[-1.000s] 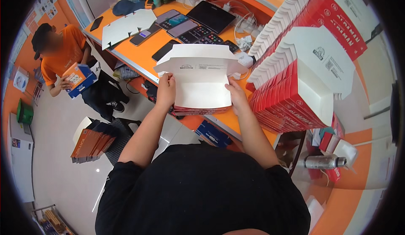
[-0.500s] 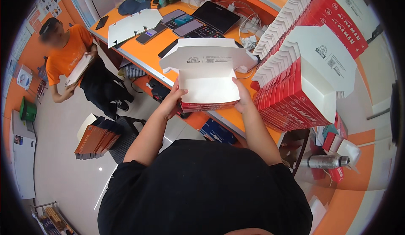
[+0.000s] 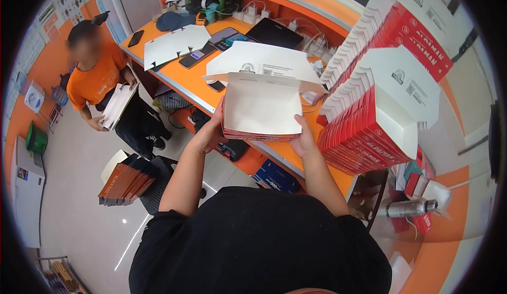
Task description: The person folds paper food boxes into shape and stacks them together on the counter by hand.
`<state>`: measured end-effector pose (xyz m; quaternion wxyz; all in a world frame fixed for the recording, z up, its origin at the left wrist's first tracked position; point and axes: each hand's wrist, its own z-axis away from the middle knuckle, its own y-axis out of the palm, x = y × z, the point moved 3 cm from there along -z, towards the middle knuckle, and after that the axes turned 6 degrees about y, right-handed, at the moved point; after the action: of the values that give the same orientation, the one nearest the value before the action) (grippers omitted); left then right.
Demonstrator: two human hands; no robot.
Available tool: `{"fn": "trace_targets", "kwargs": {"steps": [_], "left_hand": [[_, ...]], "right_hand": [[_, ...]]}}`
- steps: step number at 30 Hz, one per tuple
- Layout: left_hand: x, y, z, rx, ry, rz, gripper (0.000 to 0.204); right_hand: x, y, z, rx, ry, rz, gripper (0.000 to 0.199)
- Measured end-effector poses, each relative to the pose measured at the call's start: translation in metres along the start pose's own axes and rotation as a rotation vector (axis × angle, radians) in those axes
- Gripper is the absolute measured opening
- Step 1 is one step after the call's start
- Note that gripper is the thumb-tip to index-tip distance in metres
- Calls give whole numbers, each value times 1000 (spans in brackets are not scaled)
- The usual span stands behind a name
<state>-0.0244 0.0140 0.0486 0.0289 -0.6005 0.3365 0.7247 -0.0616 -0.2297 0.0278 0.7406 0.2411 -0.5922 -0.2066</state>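
Note:
Between my hands is a small nested stack of red cardboard food boxes with white insides [image 3: 262,106], their lids standing up at the far side. My left hand [image 3: 211,131] grips the left end, and my right hand [image 3: 303,137] clasps the right end near the front corner. The boxes are held above the front edge of an orange table [image 3: 182,83]. Just right of my right hand stands a stack of similar red boxes [image 3: 359,133], nested with lids raised. Behind it rises another tall stack of them [image 3: 417,43].
Phones [image 3: 198,56], flat white card [image 3: 177,45], a tablet [image 3: 274,34] and cables lie on the table. A black stool [image 3: 158,180] bears folded brown boxes [image 3: 127,180]. A co-worker in orange [image 3: 100,77] stands at left holding flat white pieces. A metal bottle [image 3: 409,207] is at lower right.
The view has shifted, so the table appears lower. The held boxes have tilted, with the lids separating. The co-worker has shifted closer and lowered the flat pieces.

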Motion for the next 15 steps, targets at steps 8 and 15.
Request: {"fn": "trace_targets", "kwargs": {"steps": [8,15], "left_hand": [[-39,18,11,89,274,-106,101],[-35,13,21,79,229,-72,94]], "right_hand": [[30,37,14,32,-207,56,58],[23,29,21,48,-264,107,65]]}}
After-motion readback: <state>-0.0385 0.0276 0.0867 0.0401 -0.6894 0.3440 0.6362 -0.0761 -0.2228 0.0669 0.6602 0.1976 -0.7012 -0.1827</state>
